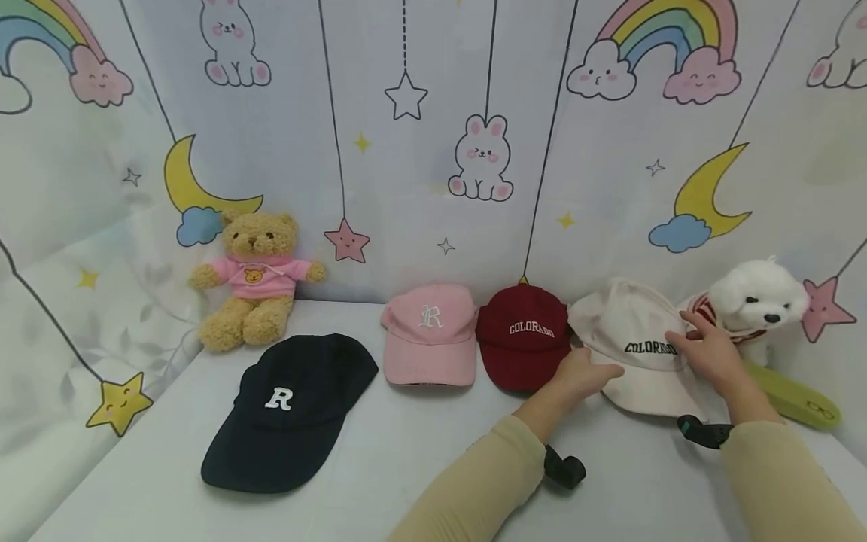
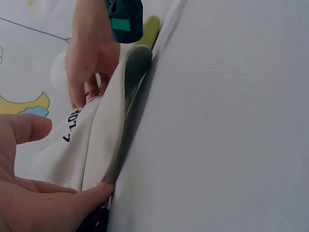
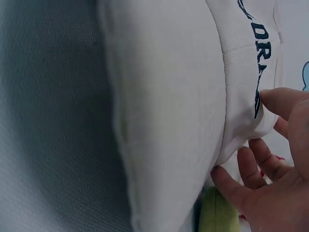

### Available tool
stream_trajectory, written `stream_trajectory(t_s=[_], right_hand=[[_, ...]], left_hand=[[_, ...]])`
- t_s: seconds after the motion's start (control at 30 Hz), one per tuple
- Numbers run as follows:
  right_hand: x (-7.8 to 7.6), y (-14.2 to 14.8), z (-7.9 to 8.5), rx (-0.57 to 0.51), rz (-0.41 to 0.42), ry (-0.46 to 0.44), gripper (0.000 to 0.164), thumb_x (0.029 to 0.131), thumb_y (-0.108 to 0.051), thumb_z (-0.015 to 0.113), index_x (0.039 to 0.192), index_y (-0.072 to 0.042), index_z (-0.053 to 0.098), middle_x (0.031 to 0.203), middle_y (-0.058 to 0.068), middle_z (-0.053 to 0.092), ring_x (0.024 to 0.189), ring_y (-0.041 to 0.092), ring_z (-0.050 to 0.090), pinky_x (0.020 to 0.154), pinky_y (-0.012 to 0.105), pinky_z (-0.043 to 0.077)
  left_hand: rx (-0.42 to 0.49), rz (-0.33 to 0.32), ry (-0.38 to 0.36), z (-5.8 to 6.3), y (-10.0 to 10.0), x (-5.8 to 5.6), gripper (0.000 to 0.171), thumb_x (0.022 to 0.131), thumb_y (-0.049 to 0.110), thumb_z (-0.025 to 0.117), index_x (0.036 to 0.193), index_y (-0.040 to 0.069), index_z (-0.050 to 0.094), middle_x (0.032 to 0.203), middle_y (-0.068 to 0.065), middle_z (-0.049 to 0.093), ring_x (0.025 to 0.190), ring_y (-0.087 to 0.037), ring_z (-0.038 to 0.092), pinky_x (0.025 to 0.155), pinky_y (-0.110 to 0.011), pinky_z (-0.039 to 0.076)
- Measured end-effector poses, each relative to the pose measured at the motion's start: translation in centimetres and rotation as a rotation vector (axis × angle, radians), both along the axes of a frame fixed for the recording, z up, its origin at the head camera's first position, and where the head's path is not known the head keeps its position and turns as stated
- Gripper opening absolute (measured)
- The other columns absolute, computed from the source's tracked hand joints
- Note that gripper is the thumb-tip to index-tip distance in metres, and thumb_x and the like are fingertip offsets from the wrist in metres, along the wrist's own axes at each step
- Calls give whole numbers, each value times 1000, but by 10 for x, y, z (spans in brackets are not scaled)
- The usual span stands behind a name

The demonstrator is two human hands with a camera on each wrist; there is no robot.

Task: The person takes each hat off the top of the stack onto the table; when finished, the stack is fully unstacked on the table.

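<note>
A cream cap with dark COLORADO lettering sits toward the right end of the row, its brim facing the front. My right hand holds its right side, the thumb on the lettering and the fingers round the edge of the crown. At the cap's left side is my left hand, next to the dark red cap. In the left wrist view one fingertip of the left hand touches the brim near its end, while the thumb stands apart from the fabric.
A pink cap stands left of the red one, and a black cap lies nearer the front. The teddy bear sits at the back left. Behind my right hand are a white plush dog and a green case.
</note>
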State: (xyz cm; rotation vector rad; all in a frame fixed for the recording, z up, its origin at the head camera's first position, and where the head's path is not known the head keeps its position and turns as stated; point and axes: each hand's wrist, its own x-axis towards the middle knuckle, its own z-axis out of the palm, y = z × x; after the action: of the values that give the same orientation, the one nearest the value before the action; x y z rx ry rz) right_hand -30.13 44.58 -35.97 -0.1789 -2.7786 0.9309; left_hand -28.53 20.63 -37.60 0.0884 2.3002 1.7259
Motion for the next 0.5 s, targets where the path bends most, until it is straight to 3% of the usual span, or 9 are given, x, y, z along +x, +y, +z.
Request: stream_trajectory(t_s=[0.33, 0.5], right_hand=[[4, -9, 10, 33, 34, 99, 66, 106, -29, 49, 153, 10, 23, 132, 47, 36, 117, 63, 41, 89, 72, 39], [12, -15, 17, 34, 51, 140, 66, 106, -30, 50, 154, 8, 26, 136, 48, 33, 120, 64, 38, 90, 74, 37]], left_hand=[[30, 11, 34, 4, -6, 1, 57, 85, 26, 77, 137, 8, 60, 131, -3, 61, 118, -18, 58, 98, -42, 48], [32, -10, 73, 13, -11, 3, 60, 86, 29, 78, 140, 13, 58, 133, 0, 60, 117, -14, 57, 98, -42, 48]])
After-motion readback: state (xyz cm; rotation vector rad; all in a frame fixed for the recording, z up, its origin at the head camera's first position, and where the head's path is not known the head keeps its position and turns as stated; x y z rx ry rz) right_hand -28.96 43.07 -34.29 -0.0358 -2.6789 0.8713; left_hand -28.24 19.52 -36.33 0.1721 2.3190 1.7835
